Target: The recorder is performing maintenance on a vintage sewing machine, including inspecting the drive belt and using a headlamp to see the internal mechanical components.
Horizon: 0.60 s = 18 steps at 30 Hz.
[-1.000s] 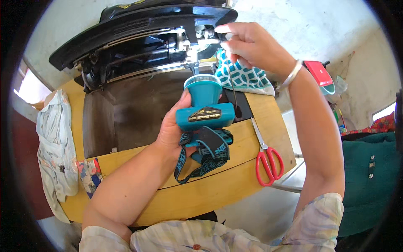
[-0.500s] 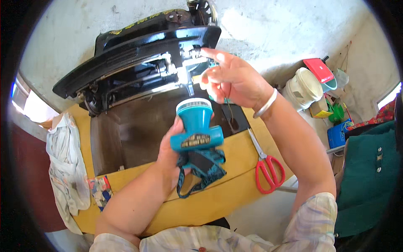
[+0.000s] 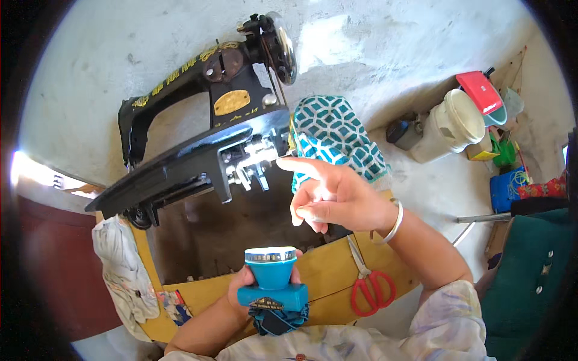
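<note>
My left hand (image 3: 239, 284) is wrapped round a teal headlamp (image 3: 271, 280), its wide lamp end facing up and its dark patterned strap (image 3: 279, 320) bunched below. The black sewing machine (image 3: 227, 66) with gold decoration is tipped back on its table, so the metal parts (image 3: 250, 159) under its bed show. My right hand (image 3: 343, 198) is beside these parts. Its index finger is stretched toward them, the tip at or close to the metal; the other fingers are loosely bent, with nothing visible in them. A silvery bangle is on that wrist.
Red-handled scissors (image 3: 366, 286) lie on the yellow wooden table (image 3: 328, 274), right of its dark opening (image 3: 198, 240). A teal-and-white patterned cloth (image 3: 337, 129) is behind my right hand. Pale cloth (image 3: 123, 265) hangs at the left. White buckets (image 3: 448, 126) stand on the floor at right.
The view has shifted, showing more of the sewing machine's upper side and the patterned cloth. The headlamp is lower in view, nearer my body. My right index finger still points at the underside parts.
</note>
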### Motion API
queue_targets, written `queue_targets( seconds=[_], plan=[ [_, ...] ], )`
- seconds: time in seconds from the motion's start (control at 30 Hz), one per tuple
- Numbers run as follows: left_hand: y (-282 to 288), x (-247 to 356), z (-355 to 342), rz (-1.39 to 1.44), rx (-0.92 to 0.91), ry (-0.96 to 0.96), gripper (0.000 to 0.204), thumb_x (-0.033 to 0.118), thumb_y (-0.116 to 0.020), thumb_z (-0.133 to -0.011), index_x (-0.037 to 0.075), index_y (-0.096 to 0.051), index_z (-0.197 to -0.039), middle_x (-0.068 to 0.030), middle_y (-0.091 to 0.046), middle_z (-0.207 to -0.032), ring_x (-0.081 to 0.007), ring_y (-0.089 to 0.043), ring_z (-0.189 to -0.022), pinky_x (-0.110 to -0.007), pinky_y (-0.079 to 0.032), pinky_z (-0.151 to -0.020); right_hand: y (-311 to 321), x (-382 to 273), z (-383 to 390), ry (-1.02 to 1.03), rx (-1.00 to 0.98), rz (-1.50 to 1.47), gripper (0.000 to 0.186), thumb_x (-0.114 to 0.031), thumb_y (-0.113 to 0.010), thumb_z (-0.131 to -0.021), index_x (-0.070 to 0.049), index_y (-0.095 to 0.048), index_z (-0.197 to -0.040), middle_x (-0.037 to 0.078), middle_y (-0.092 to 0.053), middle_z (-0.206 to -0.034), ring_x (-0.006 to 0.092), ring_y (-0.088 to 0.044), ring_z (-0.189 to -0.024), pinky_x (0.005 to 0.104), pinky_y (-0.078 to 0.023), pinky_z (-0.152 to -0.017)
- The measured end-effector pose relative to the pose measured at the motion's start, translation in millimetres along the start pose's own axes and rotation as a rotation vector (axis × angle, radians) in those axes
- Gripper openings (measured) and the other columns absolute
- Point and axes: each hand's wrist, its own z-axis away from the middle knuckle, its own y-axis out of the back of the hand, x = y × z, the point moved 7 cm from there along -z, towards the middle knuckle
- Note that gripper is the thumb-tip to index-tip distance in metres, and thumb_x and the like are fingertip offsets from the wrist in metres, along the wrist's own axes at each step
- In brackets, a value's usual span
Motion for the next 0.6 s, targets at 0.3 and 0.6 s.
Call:
queue_targets(
  seconds=[0.3, 0.6],
  plan=[
    [-68, 12, -26, 0.071, 0.249, -0.053, 0.084, 0.059, -0.049, -0.075, 0.0, -0.025, -0.129, -0.0168, -0.05, -0.108, -0.0272, -0.053, -0.099, -0.039, -0.044, -0.083, 18, 15, -7, 0.07, -0.006, -0.052, 0.057, -0.005, -0.049, -0.079, 0.002, -0.026, -0.131, 0.006, -0.057, -0.077, 0.0081, -0.051, -0.058, 0.0214, -0.043, -0.056],
    [-86, 20, -45, 0.067, 0.767, -0.24, 0.071, 0.059, -0.049, -0.075, 0.004, -0.039, -0.12, -0.0141, -0.054, -0.102, -0.0306, -0.057, -0.083, -0.045, -0.048, -0.069, 2, 54, -8, 0.102, -0.116, -0.167, 0.051, -0.005, -0.056, -0.078, -0.004, -0.037, -0.126, 0.006, -0.057, -0.08, 0.0061, -0.051, -0.066, 0.0238, -0.044, -0.061]
  ],
)
